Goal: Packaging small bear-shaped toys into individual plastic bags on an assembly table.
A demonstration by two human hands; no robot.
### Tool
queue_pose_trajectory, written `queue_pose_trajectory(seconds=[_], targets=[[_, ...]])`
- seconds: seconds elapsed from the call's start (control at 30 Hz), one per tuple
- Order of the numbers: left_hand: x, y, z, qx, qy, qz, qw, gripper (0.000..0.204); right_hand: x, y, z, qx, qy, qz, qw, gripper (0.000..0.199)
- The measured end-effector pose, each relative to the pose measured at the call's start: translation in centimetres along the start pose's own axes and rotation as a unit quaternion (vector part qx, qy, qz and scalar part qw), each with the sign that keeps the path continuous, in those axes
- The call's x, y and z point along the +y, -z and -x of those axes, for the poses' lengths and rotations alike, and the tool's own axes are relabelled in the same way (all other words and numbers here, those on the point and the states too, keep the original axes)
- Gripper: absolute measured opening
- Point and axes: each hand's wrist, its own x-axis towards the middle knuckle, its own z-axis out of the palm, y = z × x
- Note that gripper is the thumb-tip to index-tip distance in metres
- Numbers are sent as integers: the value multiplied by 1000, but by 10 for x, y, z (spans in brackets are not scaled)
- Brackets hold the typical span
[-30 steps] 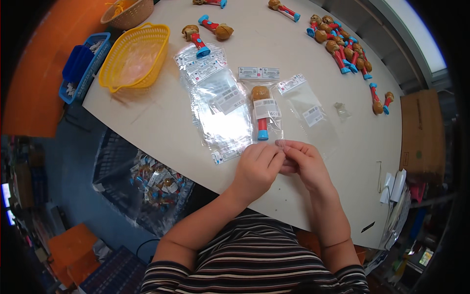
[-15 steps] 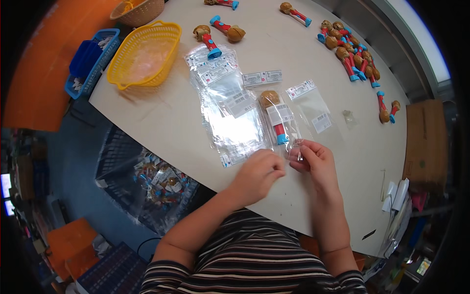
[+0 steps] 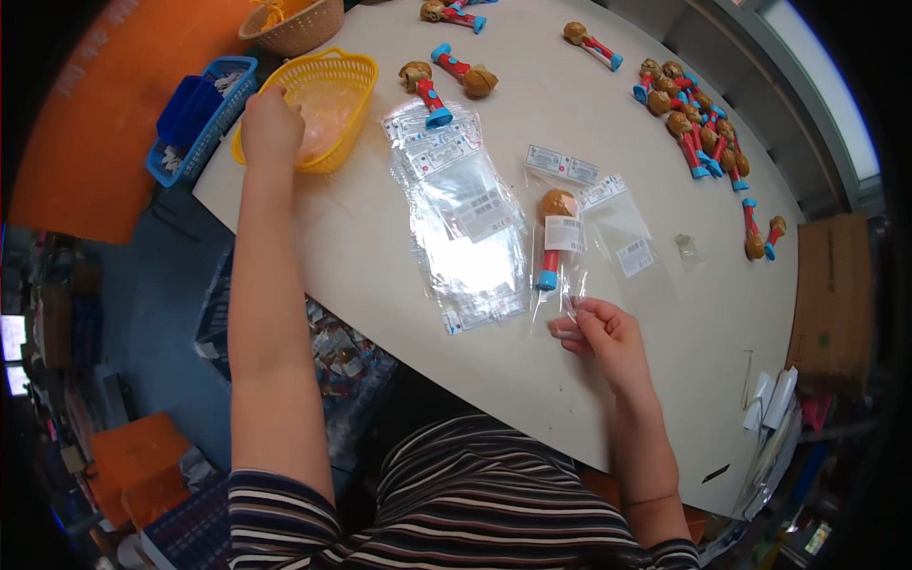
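My right hand [image 3: 608, 344] pinches the lower end of a clear plastic bag [image 3: 538, 299] at the table's near side. Inside the bag lies a toy [image 3: 549, 258] with a brown round top, a red stem and a blue foot; a white label covers its middle. My left hand [image 3: 273, 130] is stretched out to the far left, over the near-left rim of a yellow plastic basket [image 3: 328, 65]. Its fingers are mostly hidden, so any hold is unclear. Pinkish clear material [image 3: 328, 119] lies in that basket.
A stack of clear printed bags [image 3: 465, 228] lies left of the bagged toy; another flat bag [image 3: 635, 255] lies right. Loose toys [image 3: 703, 123] cluster at the far right. A blue basket [image 3: 245, 84] stands beyond the table's left edge. Below is a crate of packed items [image 3: 347, 356].
My left hand has swung from beside the bagged toy to the yellow basket at far left. My right hand keeps its pinch on the bag. The view has shifted slightly.
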Motion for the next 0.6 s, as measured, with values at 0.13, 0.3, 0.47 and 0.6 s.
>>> queue_pose_trajectory(seconds=[0.13, 0.3, 0.47, 0.6], targets=[[73, 26, 68, 68, -88, 130, 985, 23, 5, 8, -1, 14, -21, 2, 1000, 30], [130, 12, 152, -268, 64, 28, 961, 61, 0, 3, -1, -2, -27, 10, 1000, 29], [168, -11, 156, -281, 113, 31, 952, 64, 1, -1, 0, -2, -17, 10, 1000, 27], [155, -15, 157, -251, 208, 223, 919, 73, 4, -1, 3, -8, -19, 4, 1000, 28]])
